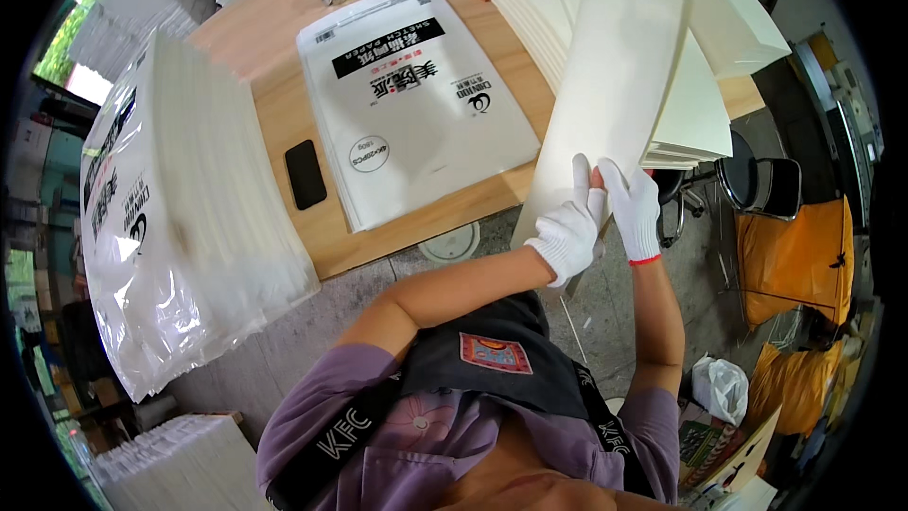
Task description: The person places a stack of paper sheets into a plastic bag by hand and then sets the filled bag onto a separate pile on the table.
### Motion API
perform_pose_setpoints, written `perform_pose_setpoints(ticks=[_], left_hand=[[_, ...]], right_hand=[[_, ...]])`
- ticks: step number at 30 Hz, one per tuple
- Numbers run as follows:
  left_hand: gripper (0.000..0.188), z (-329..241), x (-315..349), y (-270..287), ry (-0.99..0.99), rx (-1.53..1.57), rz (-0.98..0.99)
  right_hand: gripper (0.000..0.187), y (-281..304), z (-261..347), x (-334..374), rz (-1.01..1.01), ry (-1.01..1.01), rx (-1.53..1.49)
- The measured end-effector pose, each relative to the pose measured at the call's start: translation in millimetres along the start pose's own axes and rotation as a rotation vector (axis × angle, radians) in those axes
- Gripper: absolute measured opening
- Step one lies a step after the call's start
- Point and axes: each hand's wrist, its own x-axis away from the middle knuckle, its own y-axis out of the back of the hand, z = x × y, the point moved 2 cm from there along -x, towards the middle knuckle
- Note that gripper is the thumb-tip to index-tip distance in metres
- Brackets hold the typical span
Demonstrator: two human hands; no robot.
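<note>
Both my hands wear white knit gloves and meet at the near end of a long curved stack of white paper (615,57). My left hand (570,224) pinches the paper's near edge, a bare fingertip poking out of its glove. Close beside it, my right hand (635,206), its glove cuff trimmed in red, grips the same stack at its right edge. The held paper lies slantwise over fanned piles of cream paper (539,33) at the table's right. Fingers beneath the paper are hidden.
Printed plastic-wrapped paper packs (416,114) lie mid-table, a black phone (305,175) beside them. A tall bagged stack (203,218) stands at the left edge. Another cream paper pile (728,19) sits far right. A black stool (742,170) and orange sacks (794,255) stand on the floor.
</note>
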Motion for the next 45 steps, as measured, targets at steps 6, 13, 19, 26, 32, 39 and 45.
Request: perform_pose_setpoints(ticks=[6,13,19,26,32,39,45], left_hand=[[0.051,111,-6,30,-0.056,0.226,-0.135],[0.021,283,-13,28,0.220,-0.229,-0.138],[0.031,391,-48,11,0.362,-0.277,-0.164],[0.024,316,-37,168,0.011,1.231,-0.608],[0.019,214,-29,170,-0.198,0.401,-0.573],[0.016,120,25,95,-0.407,0.042,-0.749],[0.027,146,70,95,-0.197,0.597,-0.724]], right_hand=[[0.028,4,-4,10,-0.073,0.170,-0.020],[0.022,0,30,36,0.136,0.304,0.172],[0.026,-35,39,60,0.257,0.672,0.468],[0.026,-40,23,65,0.394,0.652,0.715],[0.026,-32,48,54,0.448,0.740,0.810],[0.028,-98,67,6,0.366,0.694,0.527],[0.028,-128,74,-11,0.261,0.644,0.359]])
